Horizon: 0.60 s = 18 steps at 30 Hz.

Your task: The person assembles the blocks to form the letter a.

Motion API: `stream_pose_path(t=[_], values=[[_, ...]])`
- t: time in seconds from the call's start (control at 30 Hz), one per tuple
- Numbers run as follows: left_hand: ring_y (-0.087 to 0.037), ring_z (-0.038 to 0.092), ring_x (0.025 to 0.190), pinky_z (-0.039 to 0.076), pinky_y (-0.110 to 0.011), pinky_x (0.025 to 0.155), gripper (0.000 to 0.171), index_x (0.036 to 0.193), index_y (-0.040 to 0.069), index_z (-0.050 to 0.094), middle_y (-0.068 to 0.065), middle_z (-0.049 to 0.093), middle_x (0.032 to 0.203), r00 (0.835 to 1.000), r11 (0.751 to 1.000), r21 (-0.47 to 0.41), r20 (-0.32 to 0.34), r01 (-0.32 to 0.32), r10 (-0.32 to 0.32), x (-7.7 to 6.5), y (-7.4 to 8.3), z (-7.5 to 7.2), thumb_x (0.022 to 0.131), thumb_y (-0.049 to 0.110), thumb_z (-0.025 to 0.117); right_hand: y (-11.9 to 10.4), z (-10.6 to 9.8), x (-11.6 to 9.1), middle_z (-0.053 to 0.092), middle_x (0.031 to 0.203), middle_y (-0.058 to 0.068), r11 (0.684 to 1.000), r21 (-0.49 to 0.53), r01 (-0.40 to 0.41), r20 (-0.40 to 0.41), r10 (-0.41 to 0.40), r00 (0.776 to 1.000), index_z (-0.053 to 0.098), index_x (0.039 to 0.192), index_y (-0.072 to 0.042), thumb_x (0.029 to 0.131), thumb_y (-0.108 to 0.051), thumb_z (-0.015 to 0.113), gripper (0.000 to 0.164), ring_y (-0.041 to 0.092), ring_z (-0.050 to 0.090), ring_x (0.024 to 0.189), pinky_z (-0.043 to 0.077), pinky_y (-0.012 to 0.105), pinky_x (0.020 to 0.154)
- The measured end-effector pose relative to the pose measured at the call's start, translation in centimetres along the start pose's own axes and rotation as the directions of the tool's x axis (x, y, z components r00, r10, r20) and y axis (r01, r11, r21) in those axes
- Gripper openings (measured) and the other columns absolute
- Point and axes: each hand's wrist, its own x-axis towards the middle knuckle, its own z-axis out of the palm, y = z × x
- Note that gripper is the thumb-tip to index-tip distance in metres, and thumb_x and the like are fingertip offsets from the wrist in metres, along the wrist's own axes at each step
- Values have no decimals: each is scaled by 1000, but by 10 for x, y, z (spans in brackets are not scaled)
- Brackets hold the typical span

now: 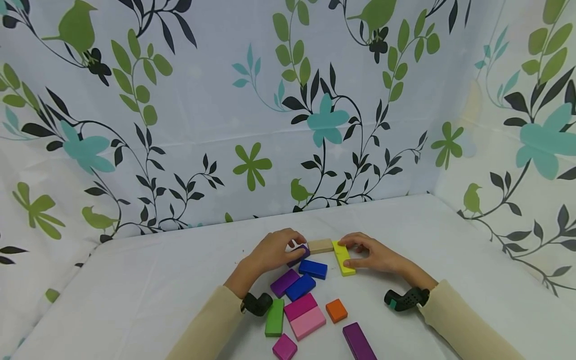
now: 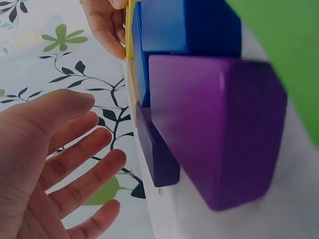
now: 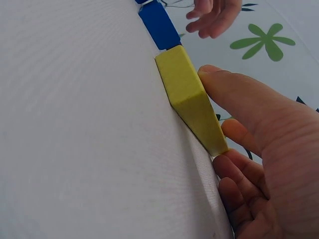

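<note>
My right hand (image 1: 371,254) holds a yellow block (image 1: 344,259) lying flat on the white cloth, thumb and fingers at its right side. The right wrist view shows its thumb tip at an edge of the block. My left hand (image 1: 275,250) hovers with spread, relaxed fingers by a dark purple block (image 1: 299,255); in the left wrist view its fingers (image 2: 107,164) stand apart from that block. Between the hands, a plain wood block (image 1: 320,246) runs from the dark purple block to the yellow one. Just below is a blue block (image 1: 313,269).
Nearer me lie a purple block (image 1: 284,283), another blue block (image 1: 300,288), a green block (image 1: 274,318), magenta (image 1: 301,306) and pink (image 1: 308,323) blocks, an orange block (image 1: 336,310), a small magenta block (image 1: 285,347) and a long purple block (image 1: 359,342). A patterned curtain (image 1: 202,115) hangs behind.
</note>
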Motion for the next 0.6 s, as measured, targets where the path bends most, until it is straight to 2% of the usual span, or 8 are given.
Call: stream_pose_path(t=[0.3, 0.43, 0.53, 0.6], values=[[-18, 63, 100, 53, -34, 85, 26, 117, 11, 67, -4, 66, 108, 999, 999, 11, 11, -42, 42, 1, 18, 2, 94, 23, 65, 0, 0, 0, 54, 132, 11, 1000, 7, -11, -6, 11, 1000, 59, 131, -10, 87, -26, 74, 49, 24, 49, 111, 43, 30, 94], [-18, 64, 101, 52, -35, 88, 27, 118, 12, 66, -4, 67, 109, 998, 999, 13, 36, -50, 49, 0, 29, 3, 94, 25, 65, -1, 0, 0, 54, 132, 12, 1000, 11, -10, -2, 10, 1000, 58, 131, -9, 87, -25, 74, 49, 25, 49, 111, 43, 30, 93], [-17, 63, 102, 49, -41, 93, 28, 119, 13, 66, -2, 67, 111, 997, 998, 26, 59, -59, 57, 0, 36, 5, 94, 28, 65, -1, 0, 0, 54, 132, 12, 1000, 12, -13, -3, 13, 1000, 58, 130, -8, 87, -25, 74, 49, 25, 49, 111, 43, 30, 93], [-15, 63, 102, 49, -39, 93, 29, 119, 14, 66, -1, 67, 112, 995, 997, 37, 77, -71, 68, -1, 40, 7, 94, 28, 65, -1, 0, 0, 54, 132, 12, 1000, 13, -16, -5, 16, 1000, 58, 130, -8, 87, -25, 74, 49, 25, 49, 110, 43, 31, 94]])
